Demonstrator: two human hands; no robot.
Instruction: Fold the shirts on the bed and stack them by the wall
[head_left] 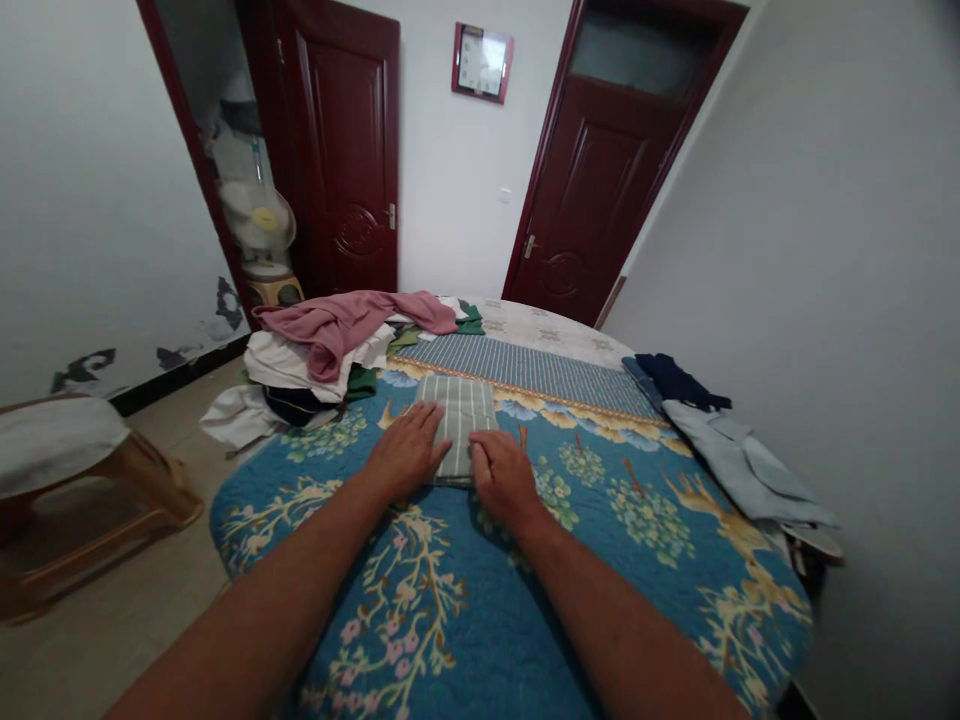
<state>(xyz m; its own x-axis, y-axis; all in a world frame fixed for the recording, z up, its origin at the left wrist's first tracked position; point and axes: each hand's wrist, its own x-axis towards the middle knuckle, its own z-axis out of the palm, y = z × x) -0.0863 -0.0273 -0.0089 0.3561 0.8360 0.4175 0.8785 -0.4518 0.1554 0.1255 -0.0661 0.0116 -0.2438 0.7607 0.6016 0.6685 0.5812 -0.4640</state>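
A grey-green garment with white stripes (466,402), folded into a flat rectangle, lies on the blue floral cover (480,610) of the table. My left hand (409,448) rests flat on its left part, fingers stretched out and apart, thumb toward the middle. At its right edge is my right hand (506,475), with the fingers curled in and the thumb against them, closed on that edge. The garment's exact kind cannot be made out in its folded state. Its near edge shows between the two hands.
A loose heap of clothes (322,350), with a pink piece on top, lies at the table's back left. Folded light-blue clothing (739,455) and a dark navy piece (675,380) sit along the right edge. A stool (82,470) stands at left; a wall bounds the right.
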